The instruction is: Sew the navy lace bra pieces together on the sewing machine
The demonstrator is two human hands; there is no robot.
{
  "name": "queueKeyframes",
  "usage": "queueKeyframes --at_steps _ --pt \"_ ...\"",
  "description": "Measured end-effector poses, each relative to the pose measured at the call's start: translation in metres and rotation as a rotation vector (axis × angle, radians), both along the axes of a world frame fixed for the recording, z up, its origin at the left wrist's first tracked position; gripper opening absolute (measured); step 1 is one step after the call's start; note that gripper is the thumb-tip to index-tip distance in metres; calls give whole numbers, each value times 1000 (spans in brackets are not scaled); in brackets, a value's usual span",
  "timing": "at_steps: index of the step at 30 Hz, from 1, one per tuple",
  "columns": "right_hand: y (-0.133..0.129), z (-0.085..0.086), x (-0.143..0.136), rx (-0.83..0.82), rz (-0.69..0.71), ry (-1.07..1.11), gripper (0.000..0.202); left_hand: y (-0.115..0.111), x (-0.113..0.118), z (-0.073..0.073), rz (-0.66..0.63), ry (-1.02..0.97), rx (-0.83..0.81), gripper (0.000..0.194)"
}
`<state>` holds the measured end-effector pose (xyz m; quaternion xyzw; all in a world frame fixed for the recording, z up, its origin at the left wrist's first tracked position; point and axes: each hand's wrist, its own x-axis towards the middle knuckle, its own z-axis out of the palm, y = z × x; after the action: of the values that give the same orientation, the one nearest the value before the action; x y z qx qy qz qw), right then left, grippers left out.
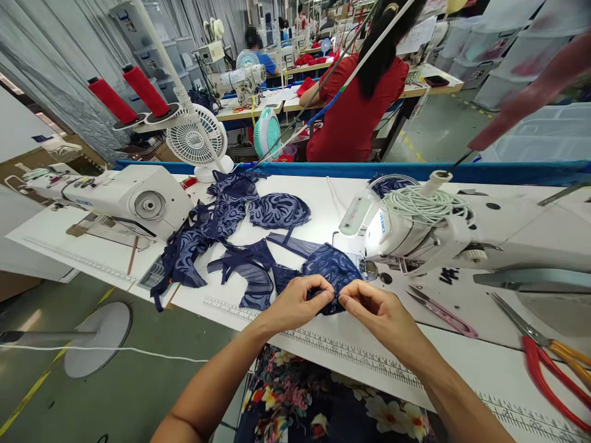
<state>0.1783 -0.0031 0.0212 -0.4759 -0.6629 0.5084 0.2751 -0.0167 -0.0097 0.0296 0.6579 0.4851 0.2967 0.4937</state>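
Note:
A navy lace garment piece [330, 264] lies at the table's front, just left of the sewing machine's needle area. My left hand [307, 301] pinches its lower edge with thumb and forefinger. Close beside it, my right hand [372, 304] is closed in a pinch on the same edge. Sheer navy panels [256, 277] spread out to the left of the piece. Behind them rests a separate lace cup [279, 210], and a heap of navy lace pieces [198, 231] hangs partly over the table's edge.
The near sewing machine [429, 227] stands on the right, another machine [133, 200] on the left. Pink snips [443, 314] and red-handled scissors [540, 351] lie at the right. A white fan [196, 138] stands behind. A person in red [355, 111] sits beyond the table.

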Motion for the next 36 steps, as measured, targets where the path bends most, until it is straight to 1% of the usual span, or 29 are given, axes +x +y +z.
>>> queueKeyframes --at_steps 4,7,12,15,17,18,20,22,23,24,25,27,29,31,32,34,36 --pt "0 1 -2 -26 -20 21 32 -2 0 2 -20 52 66 19" --pt "2 -1 0 -40 -32 11 30 -4 -1 2 -27 49 78 15" --pt "3 -4 0 -54 -10 6 31 -7 2 1 4 46 31 13" --pt "-1 -5 0 1 -13 -37 30 -4 3 -3 20 12 -24 13" --pt "-6 -7 5 125 -53 -133 28 2 -2 -4 63 -31 -32 14" --pt "-8 -9 11 219 -98 -213 26 5 -8 -4 105 -60 -27 15" --pt "-10 -15 31 463 -227 -429 24 14 -22 1 256 -139 -3 16" --pt "-12 -24 59 707 -341 -680 26 19 -35 10 470 -215 47 18" --pt "-12 -28 74 799 -368 -794 28 19 -40 15 551 -230 79 18" --pt "-12 -33 89 864 -368 -885 30 17 -41 20 591 -220 103 18" --pt "-12 -39 102 906 -354 -948 31 14 -40 22 588 -193 109 18" --pt "-13 -48 121 953 -330 -1013 33 3 -29 22 488 -123 57 18" --pt "-15 -54 127 942 -336 -1022 35 -8 -11 14 405 -114 -49 19" --pt "-22 -53 119 840 -399 -949 36 -15 5 2 389 -143 -109 19" --pt "-26 -50 111 742 -427 -860 36 -18 12 -3 392 -157 -121 18" --pt "-37 -38 89 493 -441 -596 37 -20 20 -9 399 -173 -124 17" --pt "-48 -24 62 252 -359 -321 37 -21 23 -9 392 -176 -110 17"
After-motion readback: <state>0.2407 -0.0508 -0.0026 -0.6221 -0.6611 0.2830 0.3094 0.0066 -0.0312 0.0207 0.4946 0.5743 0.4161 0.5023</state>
